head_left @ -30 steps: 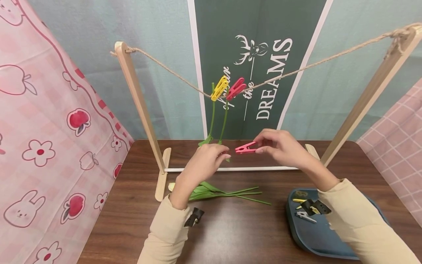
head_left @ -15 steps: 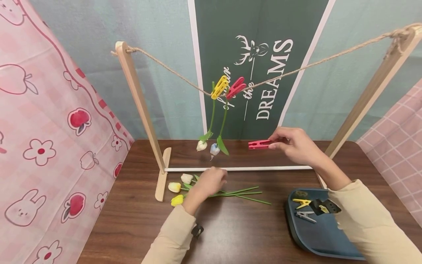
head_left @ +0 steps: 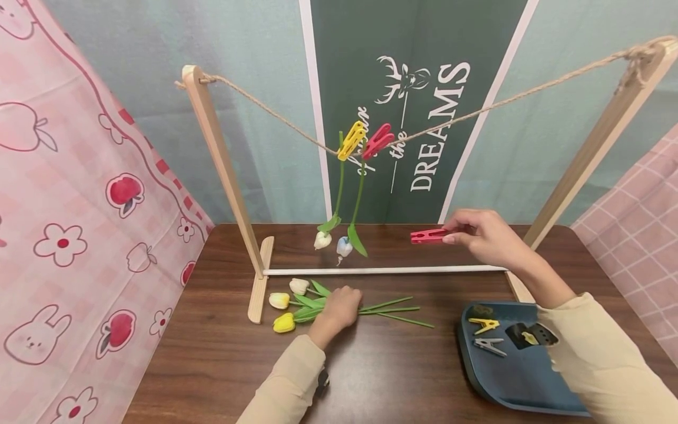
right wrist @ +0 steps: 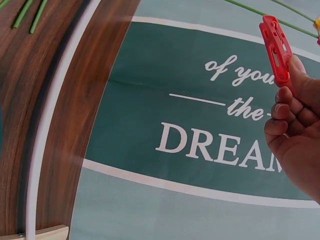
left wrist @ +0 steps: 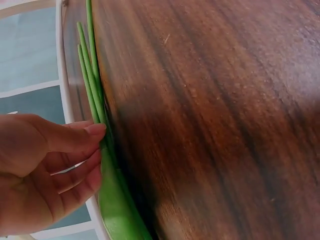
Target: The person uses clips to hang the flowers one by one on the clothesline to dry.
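Observation:
My left hand (head_left: 341, 309) is down at the tabletop, thumb and fingertips pinching at the green stems (left wrist: 92, 82) of artificial tulips. Three tulip heads lie to its left: a white one (head_left: 299, 287), a pale yellow one (head_left: 279, 300) and a bright yellow one (head_left: 284, 323). How many stems it grips, I cannot tell. Raised over the table, my right hand (head_left: 484, 235) pinches a red clothespin (right wrist: 276, 50) by its handle end. Two tulips, a white one (head_left: 322, 240) and a blue one (head_left: 344, 247), hang head down from the rope under yellow (head_left: 351, 141) and red (head_left: 378, 141) clothespins.
A sagging twine rope (head_left: 275, 115) joins two wooden posts (head_left: 225, 171), with a white rod (head_left: 392, 271) low between them. At the right, a blue tray (head_left: 535, 377) holds a yellow clothespin (head_left: 484, 325) and a grey one (head_left: 489, 346). A printed curtain hangs behind.
My left hand has come down from beside the hanging tulips to the stems on the table. My right hand has moved right with the red clothespin, whose jaws have closed.

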Available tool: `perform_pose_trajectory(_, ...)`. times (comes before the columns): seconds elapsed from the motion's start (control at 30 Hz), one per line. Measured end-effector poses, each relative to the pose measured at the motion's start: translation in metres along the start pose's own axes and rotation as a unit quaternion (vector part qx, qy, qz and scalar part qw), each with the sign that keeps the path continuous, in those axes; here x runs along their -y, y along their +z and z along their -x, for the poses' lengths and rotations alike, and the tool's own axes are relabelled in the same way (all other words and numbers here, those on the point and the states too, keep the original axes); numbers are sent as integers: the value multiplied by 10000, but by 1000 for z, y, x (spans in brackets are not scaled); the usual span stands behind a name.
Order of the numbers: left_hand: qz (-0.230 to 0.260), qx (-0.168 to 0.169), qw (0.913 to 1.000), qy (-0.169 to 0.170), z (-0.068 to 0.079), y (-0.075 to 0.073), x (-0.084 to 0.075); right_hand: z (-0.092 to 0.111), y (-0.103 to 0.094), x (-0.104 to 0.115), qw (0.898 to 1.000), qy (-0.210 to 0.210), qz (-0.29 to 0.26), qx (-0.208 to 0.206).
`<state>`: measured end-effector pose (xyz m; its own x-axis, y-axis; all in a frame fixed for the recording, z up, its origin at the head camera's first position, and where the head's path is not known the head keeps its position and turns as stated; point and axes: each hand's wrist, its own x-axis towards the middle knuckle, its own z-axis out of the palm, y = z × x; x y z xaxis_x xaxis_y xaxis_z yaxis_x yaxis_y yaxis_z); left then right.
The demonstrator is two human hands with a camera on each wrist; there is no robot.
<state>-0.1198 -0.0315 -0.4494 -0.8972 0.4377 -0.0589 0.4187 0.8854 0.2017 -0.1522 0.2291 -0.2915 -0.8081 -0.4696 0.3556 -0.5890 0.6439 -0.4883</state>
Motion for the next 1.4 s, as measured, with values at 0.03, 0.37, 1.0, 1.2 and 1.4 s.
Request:
perform_pose_trajectory(0.03, -23, -44, 10000, 19, 0, 0, 0, 1, 0, -1, 10000, 1, -18, 4)
perform_pose_trajectory(0.37, 45, -403, 9991, 94, 1, -20, 4, 4, -2, -4, 9999, -27, 15, 96)
perform_pose_trajectory(1.0, 829, -2174, 9717, 417, 0, -111, -2, 14, -6, -8, 9996, -77, -30, 263)
perform_pose_trajectory(1.2, 1015, -2909, 9491, 658, -6, -133, -7, 13, -4, -8, 9995, -83, -18, 302)
perform_pose_trajectory(1.4, 1189, -3056, 9425, 639, -11, -150, -14, 13, -3, -7, 9992, -89, -20, 377)
